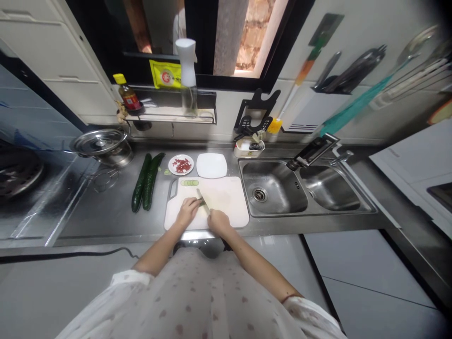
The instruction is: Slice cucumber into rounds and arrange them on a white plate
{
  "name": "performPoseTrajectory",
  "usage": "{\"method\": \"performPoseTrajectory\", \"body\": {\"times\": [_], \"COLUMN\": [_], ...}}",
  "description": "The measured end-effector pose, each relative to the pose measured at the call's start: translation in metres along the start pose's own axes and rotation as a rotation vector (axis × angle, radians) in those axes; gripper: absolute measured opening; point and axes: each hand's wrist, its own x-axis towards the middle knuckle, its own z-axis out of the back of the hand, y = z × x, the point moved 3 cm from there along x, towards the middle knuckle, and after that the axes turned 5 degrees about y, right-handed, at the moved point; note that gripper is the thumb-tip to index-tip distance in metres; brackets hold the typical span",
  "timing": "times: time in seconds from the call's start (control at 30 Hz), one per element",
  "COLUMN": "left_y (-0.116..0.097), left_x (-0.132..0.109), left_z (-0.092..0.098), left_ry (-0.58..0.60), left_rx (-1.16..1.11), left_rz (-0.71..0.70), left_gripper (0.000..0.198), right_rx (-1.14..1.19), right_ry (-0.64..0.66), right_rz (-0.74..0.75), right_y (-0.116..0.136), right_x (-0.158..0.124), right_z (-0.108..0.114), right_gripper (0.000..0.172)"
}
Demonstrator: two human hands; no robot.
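A white cutting board [231,200] lies on the counter in front of me. My right hand [218,222] is closed around the handle of a kitchen knife [203,199], whose blade points away and to the left. My left hand [188,211] presses its fingers on a short dark green piece of cucumber [201,202] beside the blade; the fingers hide part of it. Several thin cucumber slices [189,182] lie in an overlapping row at the board's far left. Behind the board stand a white plate with chopped red bits [182,165] and a white square plate [212,165].
Two whole cucumbers [150,181] lie left of the board, with small green scraps [167,172] near them. A lidded steel pot [106,146] stands farther left. The double sink [275,188] borders the board on the right. A shelf [169,115] holds bottles behind.
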Motion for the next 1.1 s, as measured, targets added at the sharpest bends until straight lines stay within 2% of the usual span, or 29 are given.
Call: {"method": "performPoseTrajectory", "body": {"times": [0.17, 0.5, 0.87, 1.1], "left_y": [0.001, 0.001, 0.001, 0.001], "left_x": [0.000, 0.000, 0.000, 0.000], "left_z": [0.000, -0.001, -0.001, -0.001], "left_ry": [0.013, -0.001, -0.004, -0.001], "left_rx": [-0.006, -0.002, -0.007, -0.010], "left_rz": [0.003, -0.011, -0.003, -0.005], "left_gripper": [0.027, 0.027, 0.027, 0.027], "right_rx": [-0.023, -0.006, -0.011, -0.023], "right_ry": [-0.030, -0.019, 0.004, 0.004], "right_rz": [0.006, 0.020, -0.017, 0.011], "right_y": [-0.008, 0.006, -0.004, 0.002], "right_x": [-0.006, 0.012, -0.004, 0.008], "right_z": [-0.010, 0.005, -0.007, -0.003], "right_gripper": [0.030, 0.030, 0.029, 0.031]}}
